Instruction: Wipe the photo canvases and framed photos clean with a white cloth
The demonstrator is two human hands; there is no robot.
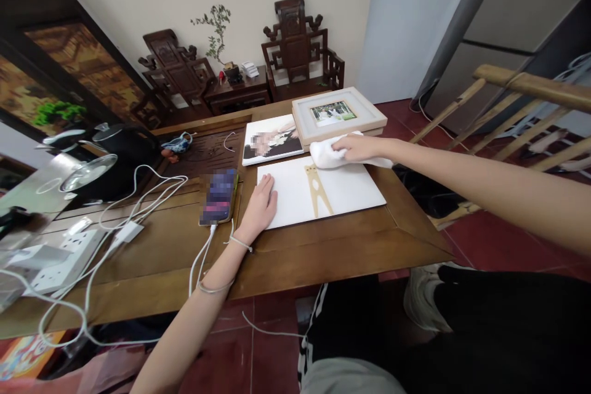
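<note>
On the wooden table lies a white rectangular panel (289, 194) with a flat tan piece (318, 197), forked at one end, across its middle. My left hand (262, 204) rests flat on the panel's left edge, fingers stretched out and holding nothing. A white cloth (325, 154) is bunched under my right hand (355, 148), whose fingers are closed on it at the panel's far right part. Just behind the cloth sits a light wooden picture frame (373, 116) with a photo in it. A photo panel (272, 138) lies to the frame's left.
A phone (219, 197) on a charging cable lies left of my left hand. Further left are a power strip (64, 261), tangled white cables and a black kettle (122, 157). A bamboo rack (512, 83) stands to the right, past the table's edge (429, 246).
</note>
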